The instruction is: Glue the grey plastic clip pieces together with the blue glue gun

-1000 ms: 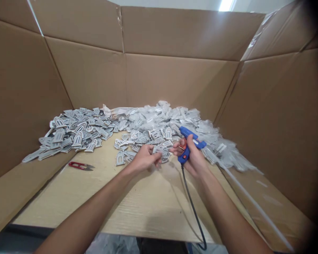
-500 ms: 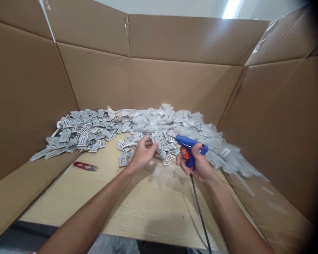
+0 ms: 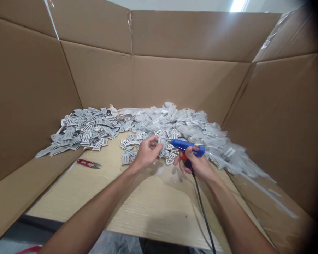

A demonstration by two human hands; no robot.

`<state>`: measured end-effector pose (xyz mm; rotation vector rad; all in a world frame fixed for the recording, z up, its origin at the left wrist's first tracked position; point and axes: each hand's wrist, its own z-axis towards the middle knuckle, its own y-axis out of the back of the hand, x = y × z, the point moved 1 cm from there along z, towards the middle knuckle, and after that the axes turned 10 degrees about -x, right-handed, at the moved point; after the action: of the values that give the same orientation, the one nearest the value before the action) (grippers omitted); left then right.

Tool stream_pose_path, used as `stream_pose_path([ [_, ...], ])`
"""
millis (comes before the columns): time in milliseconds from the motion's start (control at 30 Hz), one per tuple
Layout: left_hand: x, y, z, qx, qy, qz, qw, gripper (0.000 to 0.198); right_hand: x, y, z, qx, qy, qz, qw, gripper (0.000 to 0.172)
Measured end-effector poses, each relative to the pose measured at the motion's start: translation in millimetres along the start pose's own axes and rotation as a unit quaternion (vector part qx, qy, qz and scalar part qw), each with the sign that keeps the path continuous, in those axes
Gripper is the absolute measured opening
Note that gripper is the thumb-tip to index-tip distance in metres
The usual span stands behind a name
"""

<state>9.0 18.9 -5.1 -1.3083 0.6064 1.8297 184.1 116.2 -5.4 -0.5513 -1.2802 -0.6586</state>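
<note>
My right hand [image 3: 192, 162] is wrapped round the grip of a blue glue gun [image 3: 188, 145] with an orange-red trigger. Its thin nozzle points left, close to a small grey window-shaped piece [image 3: 161, 147]. That piece is pinched between the thumb and fingers of my left hand [image 3: 148, 151]; whether nozzle and piece touch is too small to tell. Beneath and behind both hands lie several loose grey-and-white window-shaped pieces [image 3: 125, 157] on the pale wooden table [image 3: 137, 208].
Grey pieces form a heap [image 3: 87, 128] at the back left, and plastic-bagged pieces [image 3: 198, 127] are piled at the back and right. Red thread snips [image 3: 88, 163] lie on the left. A black cord [image 3: 201, 204] runs off the front edge. Cardboard walls [image 3: 185, 77] enclose the table.
The glue gun has moved left and levelled out, bringing its nozzle to the piece. My left hand has turned that piece so it shows narrower. The view has shifted slightly.
</note>
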Motion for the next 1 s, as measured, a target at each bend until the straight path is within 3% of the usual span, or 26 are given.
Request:
stream_pose_path([
  [533,-5,-2.4,-3,-0.002,0.022,0.006,1.0,0.023,1,-1,1,-0.005,0.001,-0.032,0.999,0.067],
  [667,-5,-2.8,-4,-0.003,0.021,0.012,1.0,0.022,4,0,-1,-0.002,-0.014,-0.108,0.994,0.074],
  [767,-4,-2.2,-4,-0.009,0.012,0.034,0.999,0.021,7,-1,-3,-0.012,-0.016,-0.184,0.983,0.068],
  [900,0,0.4,-3,-0.011,-0.011,0.061,0.998,0.019,9,-7,-5,-0.049,0.045,-0.243,0.968,0.051],
  [1000,3,0.7,-3,-0.006,-0.01,0.071,0.997,0.02,9,-11,-8,-0.073,0.131,-0.313,0.938,0.04],
])
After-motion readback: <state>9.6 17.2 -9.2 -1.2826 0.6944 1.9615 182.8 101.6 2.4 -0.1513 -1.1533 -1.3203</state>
